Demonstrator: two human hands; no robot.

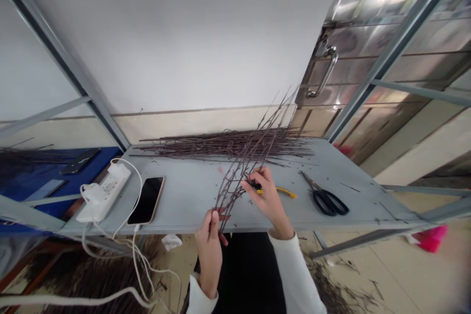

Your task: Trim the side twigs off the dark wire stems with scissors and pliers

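Observation:
My left hand (210,235) is closed round the lower ends of a small bundle of thin dark twigs (241,167), which fans up and away over the grey table (191,196). My right hand (268,195) is closed higher on the bundle, and it also holds a small tool with a black and yellow handle (283,191). A long pile of the same twigs (221,144) lies along the table's far edge.
Black-handled scissors (326,196) lie right of my hands. A phone (147,199) and a white power strip (105,191) with cables sit at the left. A metal door (368,49) and frame posts stand behind; twig scraps litter the floor.

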